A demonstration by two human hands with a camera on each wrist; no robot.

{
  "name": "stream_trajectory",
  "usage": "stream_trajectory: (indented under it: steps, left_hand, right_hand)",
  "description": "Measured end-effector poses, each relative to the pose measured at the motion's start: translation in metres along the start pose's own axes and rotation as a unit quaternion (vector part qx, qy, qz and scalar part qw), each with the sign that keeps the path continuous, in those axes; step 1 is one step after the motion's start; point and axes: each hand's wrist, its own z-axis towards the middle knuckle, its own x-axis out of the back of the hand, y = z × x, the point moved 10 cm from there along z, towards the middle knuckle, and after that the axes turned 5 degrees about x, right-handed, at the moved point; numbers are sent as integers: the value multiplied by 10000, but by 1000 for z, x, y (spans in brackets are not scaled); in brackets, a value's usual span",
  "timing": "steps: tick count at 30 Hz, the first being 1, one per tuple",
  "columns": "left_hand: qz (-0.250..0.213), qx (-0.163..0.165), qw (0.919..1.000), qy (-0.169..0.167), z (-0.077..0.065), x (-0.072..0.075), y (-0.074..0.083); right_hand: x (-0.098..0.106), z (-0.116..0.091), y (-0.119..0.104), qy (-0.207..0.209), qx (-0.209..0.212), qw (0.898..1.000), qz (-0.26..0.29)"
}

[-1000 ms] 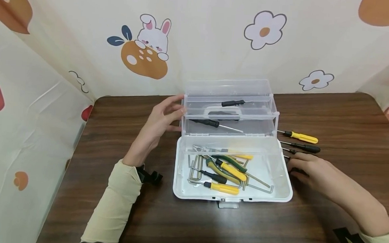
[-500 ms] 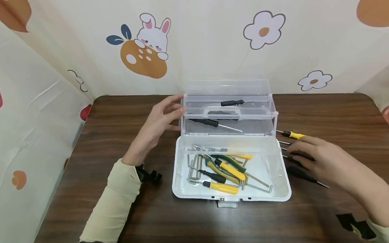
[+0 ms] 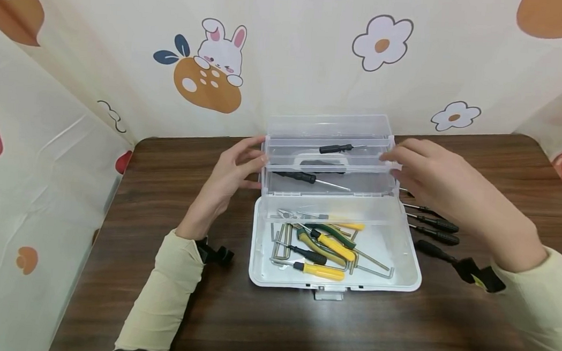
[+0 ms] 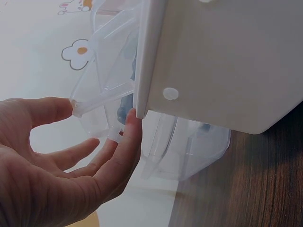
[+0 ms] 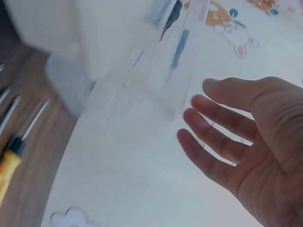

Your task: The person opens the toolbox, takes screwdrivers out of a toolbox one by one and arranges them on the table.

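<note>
My left hand (image 3: 230, 170) touches the left end of the clear tiered trays (image 3: 282, 161), thumb and fingers spread around the corner. In the left wrist view, one fingertip meets the clear arm and another the edge of the white toolbox (image 4: 227, 61). My right hand (image 3: 447, 177) is at the right end of the trays, holding nothing, with slightly bent fingers in the right wrist view. The toolbox base (image 3: 392, 247) holds green-handled pliers (image 3: 322, 248), yellow-handled screwdrivers (image 3: 324, 272) and several hex keys (image 3: 376, 271). Black screwdrivers (image 3: 302, 177) lie in the trays.
Several black screwdrivers (image 3: 434, 235) lie in a row on the brown table (image 3: 329, 334), right of the box. A yellow-handled screwdriver (image 5: 9, 163) shows in the right wrist view. The patterned wall covering (image 3: 307, 64) stands close behind the trays.
My right hand has moved up and left from the screwdrivers on the table to the right end of the trays. The black screwdrivers beneath it are uncovered. My left hand stays put.
</note>
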Motion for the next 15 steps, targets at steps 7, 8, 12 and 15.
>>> stream_trajectory:
  steps: [7,8,12,15]
  left_hand:
    - [-11,11,10000,25,0,1,1]
    - [-16,13,10000,21,0,1,1]
    - [-3,10,10000,-1,0,0,0]
    - [-23,4,10000,-3,0,0,1]
  right_hand:
    - [-15,48,-12,-249,192,9990,302]
    - [-19,54,-13,-348,165,9987,341]
    - [-35,73,-12,-711,51,9965,433]
    - [-46,84,-12,-922,-3,9946,470]
